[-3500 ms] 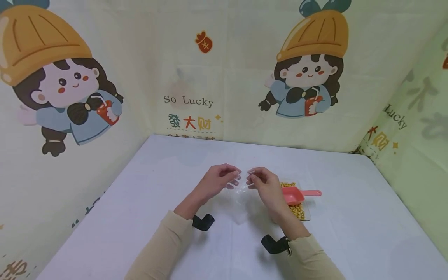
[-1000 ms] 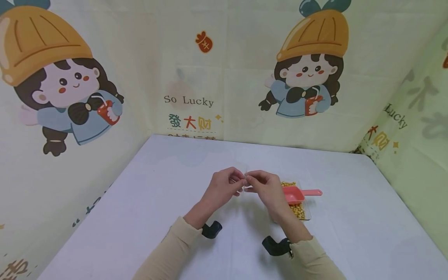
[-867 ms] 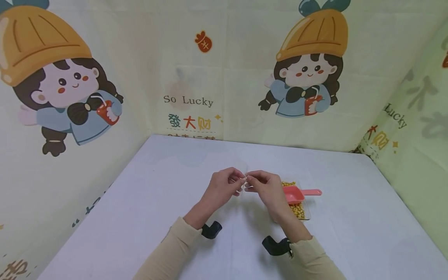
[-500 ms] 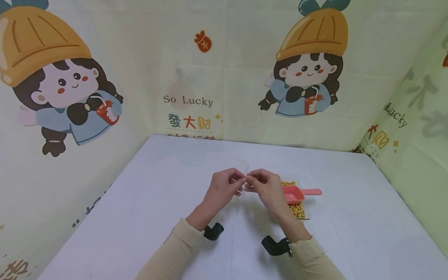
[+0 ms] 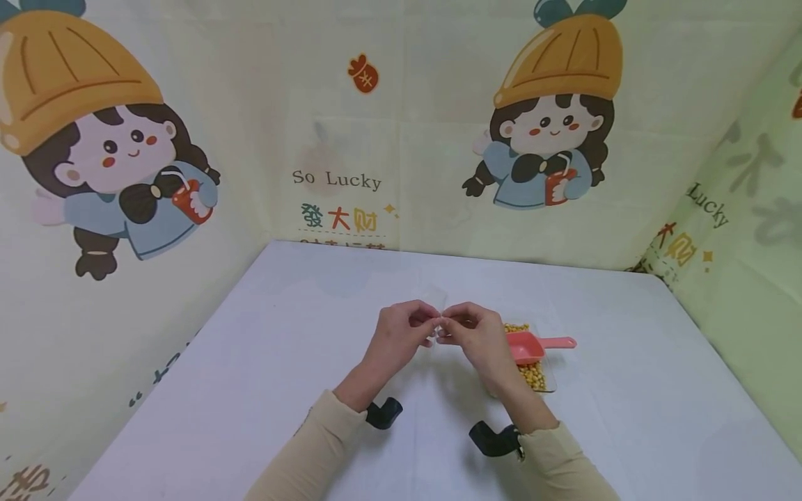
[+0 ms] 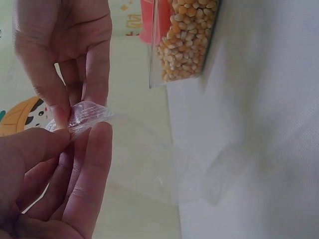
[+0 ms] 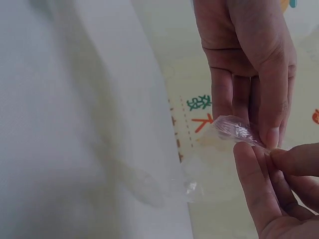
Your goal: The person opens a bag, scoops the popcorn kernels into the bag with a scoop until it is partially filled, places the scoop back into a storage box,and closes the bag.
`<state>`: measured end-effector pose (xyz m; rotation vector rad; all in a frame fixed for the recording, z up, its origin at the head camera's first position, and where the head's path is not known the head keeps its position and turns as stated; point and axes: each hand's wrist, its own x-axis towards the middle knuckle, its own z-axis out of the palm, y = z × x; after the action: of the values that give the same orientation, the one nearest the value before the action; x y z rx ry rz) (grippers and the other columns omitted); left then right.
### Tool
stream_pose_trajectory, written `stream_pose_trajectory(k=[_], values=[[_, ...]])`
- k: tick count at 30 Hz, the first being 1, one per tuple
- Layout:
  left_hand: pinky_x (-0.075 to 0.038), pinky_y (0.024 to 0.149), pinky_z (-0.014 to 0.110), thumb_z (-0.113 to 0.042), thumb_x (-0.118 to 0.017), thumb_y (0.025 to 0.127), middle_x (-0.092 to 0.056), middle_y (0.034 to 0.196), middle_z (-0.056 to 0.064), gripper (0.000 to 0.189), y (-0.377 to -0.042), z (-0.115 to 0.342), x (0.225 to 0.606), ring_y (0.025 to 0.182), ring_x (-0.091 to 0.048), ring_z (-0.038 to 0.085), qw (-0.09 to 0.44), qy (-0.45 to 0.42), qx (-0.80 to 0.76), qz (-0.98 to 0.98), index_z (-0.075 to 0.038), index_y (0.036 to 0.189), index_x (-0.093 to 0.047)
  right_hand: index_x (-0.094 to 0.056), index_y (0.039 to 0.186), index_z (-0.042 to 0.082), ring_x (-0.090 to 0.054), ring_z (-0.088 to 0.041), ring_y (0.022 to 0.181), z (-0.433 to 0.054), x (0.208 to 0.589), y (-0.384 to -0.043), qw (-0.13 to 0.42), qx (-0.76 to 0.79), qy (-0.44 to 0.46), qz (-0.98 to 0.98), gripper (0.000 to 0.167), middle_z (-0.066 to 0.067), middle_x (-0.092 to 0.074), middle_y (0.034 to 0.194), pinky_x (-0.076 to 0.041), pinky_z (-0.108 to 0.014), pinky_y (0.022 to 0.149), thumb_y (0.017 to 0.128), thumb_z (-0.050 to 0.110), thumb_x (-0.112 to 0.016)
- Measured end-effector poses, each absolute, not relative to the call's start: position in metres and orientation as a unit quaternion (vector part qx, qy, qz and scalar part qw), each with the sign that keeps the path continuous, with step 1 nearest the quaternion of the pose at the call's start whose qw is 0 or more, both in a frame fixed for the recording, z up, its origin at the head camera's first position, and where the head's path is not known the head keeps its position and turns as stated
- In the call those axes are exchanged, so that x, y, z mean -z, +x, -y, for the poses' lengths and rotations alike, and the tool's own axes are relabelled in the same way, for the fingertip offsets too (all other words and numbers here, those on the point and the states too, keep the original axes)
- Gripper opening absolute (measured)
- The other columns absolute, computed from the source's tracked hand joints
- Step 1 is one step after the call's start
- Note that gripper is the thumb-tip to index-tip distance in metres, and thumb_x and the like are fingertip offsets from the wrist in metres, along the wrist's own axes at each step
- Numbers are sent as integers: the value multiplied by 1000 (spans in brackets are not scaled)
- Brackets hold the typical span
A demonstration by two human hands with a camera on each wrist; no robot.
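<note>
A thin, clear plastic bag [image 5: 435, 298] is held between my two hands over the table, its gathered edge creased and shiny. My left hand [image 5: 401, 337] pinches this edge between thumb and fingers. Thumb to thumb with it, my right hand [image 5: 473, 341] pinches the same edge. In the left wrist view the loose body of the bag [image 6: 154, 167] hangs away from the fingertips, limp and see-through. The right wrist view shows the crumpled bag edge [image 7: 237, 129] between the left hand [image 7: 251, 59] and the right hand [image 7: 279, 189].
Just right of my right hand stands a clear box of corn kernels [image 5: 532, 377], partly hidden by the forearm. A pink scoop [image 5: 526, 348] lies across it, handle pointing right. A white cloth covers the table [image 5: 313, 313]; printed cloth walls [image 5: 438, 174] stand behind and beside it.
Since the oldest frame my hands have come together until the fingertips meet, the left moving right. Over the last second they stay nearly still, while more of the bag shows above the fingers.
</note>
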<state>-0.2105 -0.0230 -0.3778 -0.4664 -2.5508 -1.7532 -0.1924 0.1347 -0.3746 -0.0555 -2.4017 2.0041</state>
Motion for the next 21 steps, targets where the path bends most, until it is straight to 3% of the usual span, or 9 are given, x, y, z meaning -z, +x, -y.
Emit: stream_pose_trajectory(k=[10, 21], values=[[-59, 64, 26, -16, -73, 90, -74, 90, 5, 13, -211, 23, 376, 73, -70, 14, 15, -148, 577, 803, -10, 101, -74, -65, 114, 4, -70, -21, 85, -135, 373, -194, -1, -633, -3, 775, 23, -17, -68, 102, -59, -29, 79, 92, 10, -69], [-59, 69, 26, -15, -71, 91, -73, 93, 6, 12, -215, 28, 378, 73, -71, 13, -29, -162, 573, 803, -8, 102, -73, -66, 113, 2, -71, -20, 81, -139, 373, -194, -23, -618, 1, 786, 22, -16, -68, 101, -59, -28, 78, 92, 10, -69]])
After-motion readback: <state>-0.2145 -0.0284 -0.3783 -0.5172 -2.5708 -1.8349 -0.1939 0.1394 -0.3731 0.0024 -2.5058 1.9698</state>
